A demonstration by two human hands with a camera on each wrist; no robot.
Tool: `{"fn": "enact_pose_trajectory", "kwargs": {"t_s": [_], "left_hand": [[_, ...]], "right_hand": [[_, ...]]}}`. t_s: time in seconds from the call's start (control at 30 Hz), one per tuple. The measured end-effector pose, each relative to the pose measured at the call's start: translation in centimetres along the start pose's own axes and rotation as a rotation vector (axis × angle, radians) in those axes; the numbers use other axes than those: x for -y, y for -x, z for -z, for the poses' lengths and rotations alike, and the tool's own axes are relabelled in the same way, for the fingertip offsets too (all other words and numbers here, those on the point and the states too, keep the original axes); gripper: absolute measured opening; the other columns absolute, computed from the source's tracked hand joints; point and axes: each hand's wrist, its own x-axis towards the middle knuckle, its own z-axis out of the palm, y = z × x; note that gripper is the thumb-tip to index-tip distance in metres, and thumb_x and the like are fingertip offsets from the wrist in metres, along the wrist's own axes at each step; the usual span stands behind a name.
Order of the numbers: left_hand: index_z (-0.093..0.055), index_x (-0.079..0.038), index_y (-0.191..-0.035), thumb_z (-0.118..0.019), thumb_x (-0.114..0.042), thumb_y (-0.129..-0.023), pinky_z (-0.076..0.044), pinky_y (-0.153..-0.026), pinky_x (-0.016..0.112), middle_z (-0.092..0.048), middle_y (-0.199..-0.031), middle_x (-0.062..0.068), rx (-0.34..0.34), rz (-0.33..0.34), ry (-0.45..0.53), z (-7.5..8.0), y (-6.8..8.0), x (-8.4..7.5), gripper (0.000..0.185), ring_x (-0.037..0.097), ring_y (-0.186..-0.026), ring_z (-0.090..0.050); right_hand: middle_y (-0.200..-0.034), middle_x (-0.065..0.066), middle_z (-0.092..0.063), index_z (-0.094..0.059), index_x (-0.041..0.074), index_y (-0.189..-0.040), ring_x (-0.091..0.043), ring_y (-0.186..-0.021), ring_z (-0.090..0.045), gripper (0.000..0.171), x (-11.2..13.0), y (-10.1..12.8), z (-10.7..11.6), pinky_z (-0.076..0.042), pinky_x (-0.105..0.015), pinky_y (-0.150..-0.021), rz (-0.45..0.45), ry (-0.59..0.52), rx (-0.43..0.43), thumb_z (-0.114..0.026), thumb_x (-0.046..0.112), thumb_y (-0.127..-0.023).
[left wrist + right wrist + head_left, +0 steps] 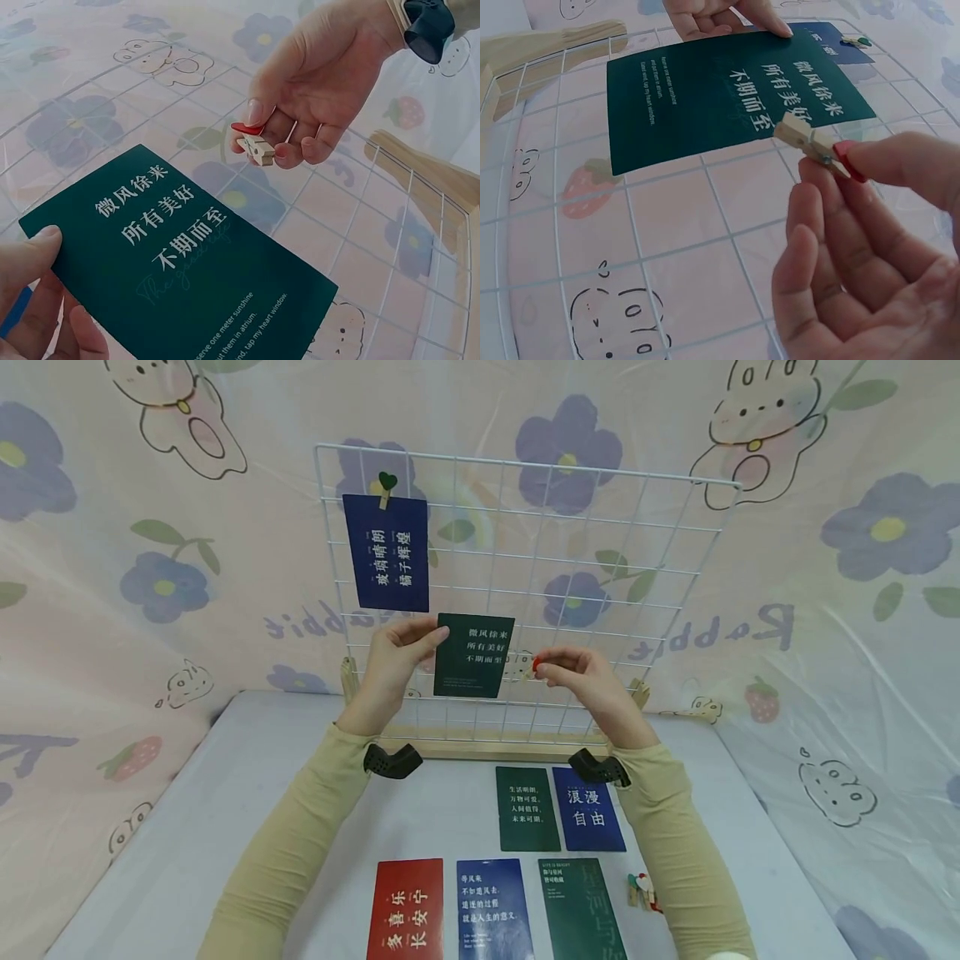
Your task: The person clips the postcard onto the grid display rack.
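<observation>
My left hand [401,664] pinches a dark green card [474,656] with white writing by its left edge, in front of the white wire grid [600,560]. To the right of the card, my right hand [588,685] pinches a small wooden clothespin [810,142] with a red top between thumb and fingers. In the right wrist view the clothespin's tip overlaps the card's writing; whether they touch I cannot tell. Up and left on the grid, a dark blue card [390,560] hangs from a clothespin with a green heart [387,485].
The grid stands in a wooden base [480,748] on a white table [255,760]. Before it lie a green card [528,810], a blue card [588,810], a red card [406,910], another blue card [495,912] and another green card [582,912]. Several clothespins [642,890] lie by the right forearm.
</observation>
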Motion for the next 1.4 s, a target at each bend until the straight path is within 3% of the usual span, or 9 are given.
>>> {"fn": "enact_pose_trajectory", "kwargs": {"t_s": [0.13, 0.27, 0.5, 0.73, 1.1, 1.4], "left_hand": [[-0.069, -0.008, -0.104, -0.073, -0.012, -0.086, -0.051, -0.072, 0.022, -0.066, -0.098, 0.0, -0.001, -0.008, 0.016, -0.2, -0.3, -0.5, 0.019, 0.014, -0.088, -0.059], [-0.069, -0.007, -0.103, -0.073, -0.01, -0.086, -0.051, -0.076, 0.023, -0.066, -0.095, 0.0, -0.002, -0.027, 0.029, -0.4, -0.6, -0.9, 0.018, 0.014, -0.088, -0.059], [-0.068, -0.005, -0.103, -0.072, -0.009, -0.086, -0.05, -0.08, 0.026, -0.066, -0.095, 0.0, 0.006, -0.054, 0.037, -0.6, -1.1, -1.3, 0.017, 0.015, -0.09, -0.059], [-0.07, -0.007, -0.102, -0.073, -0.011, -0.086, -0.05, -0.08, 0.027, -0.067, -0.097, 0.001, -0.013, -0.077, 0.027, -0.8, -1.7, -1.7, 0.017, 0.016, -0.09, -0.06], [-0.071, -0.006, -0.103, -0.075, -0.011, -0.084, -0.051, -0.081, 0.029, -0.069, -0.096, 0.003, -0.028, -0.108, 0.014, -0.8, -2.4, -2.5, 0.021, 0.017, -0.089, -0.061], [-0.072, -0.007, -0.1, -0.075, -0.009, -0.083, -0.052, -0.08, 0.028, -0.069, -0.093, 0.003, -0.044, -0.141, 0.037, -1.1, -2.9, -3.4, 0.017, 0.016, -0.086, -0.062]], "right_hand": [[-0.099, -0.005, -0.068, -0.057, -0.009, -0.118, -0.023, -0.091, -0.059, 0.034, 0.4, -0.2, -0.1, -0.047, -0.032, -0.084, 0.008, -0.007, -0.004, -0.064, 0.012, -0.093], [-0.1, -0.005, -0.067, -0.056, -0.01, -0.121, -0.021, -0.089, -0.058, 0.038, 0.7, -0.5, -0.3, -0.047, -0.032, -0.084, 0.018, -0.003, -0.013, -0.064, 0.014, -0.093], [-0.106, -0.013, -0.065, -0.061, -0.003, -0.119, -0.022, -0.09, -0.059, 0.035, 1.6, -1.1, -0.8, -0.047, -0.03, -0.083, 0.035, 0.008, -0.033, -0.066, 0.019, -0.093], [-0.112, -0.021, -0.063, -0.058, -0.007, -0.12, -0.02, -0.088, -0.059, 0.036, 2.4, -1.8, -1.1, -0.048, -0.032, -0.083, 0.058, 0.021, -0.036, -0.064, 0.016, -0.093], [-0.099, -0.005, -0.068, -0.062, -0.004, -0.115, -0.025, -0.091, -0.061, 0.027, 3.4, -2.9, -1.4, -0.049, -0.028, -0.079, 0.118, 0.049, -0.083, -0.063, 0.013, -0.094], [-0.097, -0.005, -0.067, -0.063, -0.006, -0.114, -0.022, -0.087, -0.06, 0.029, 4.8, -3.7, -1.3, -0.049, -0.028, -0.075, 0.17, 0.012, -0.1, -0.065, 0.013, -0.092]]}}
